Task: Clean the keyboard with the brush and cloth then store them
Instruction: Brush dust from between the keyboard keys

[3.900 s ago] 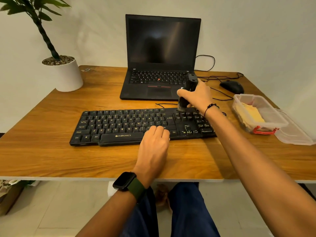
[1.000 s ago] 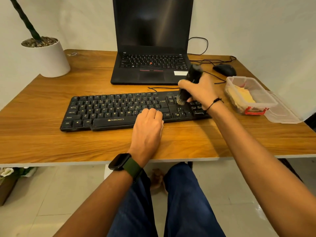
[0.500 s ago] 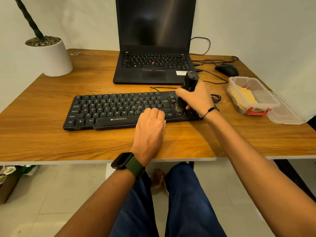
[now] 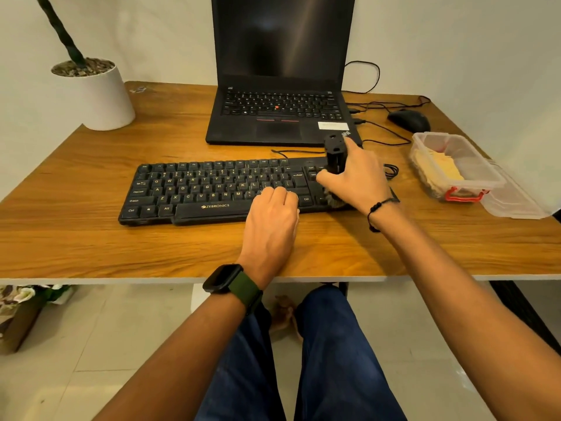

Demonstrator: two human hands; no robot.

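Head view, centre right of the frame: the right hand [image 4: 355,180] has its fingers and thumb curled round the black brush [image 4: 334,156], gripping the handle upright so that the bristles meet the keys at the right end of the keyboard [image 4: 212,189] (only a tuft shows below the palm). Just left of it, the left hand [image 4: 271,218] lies over the keyboard's near edge, fingers close together and bent down onto the bottom rows, probably to stop the board sliding under the brush strokes. Outward, at right of the frame, an open clear container [image 4: 455,165] holds the yellow cloth [image 4: 440,165], its lid [image 4: 516,202] beside it, within reach for wiping and storing later. Behind sit a laptop [image 4: 282,86] and mouse [image 4: 408,120], a potted plant [image 4: 97,89] at upper left, all on the wooden desk [image 4: 91,244].
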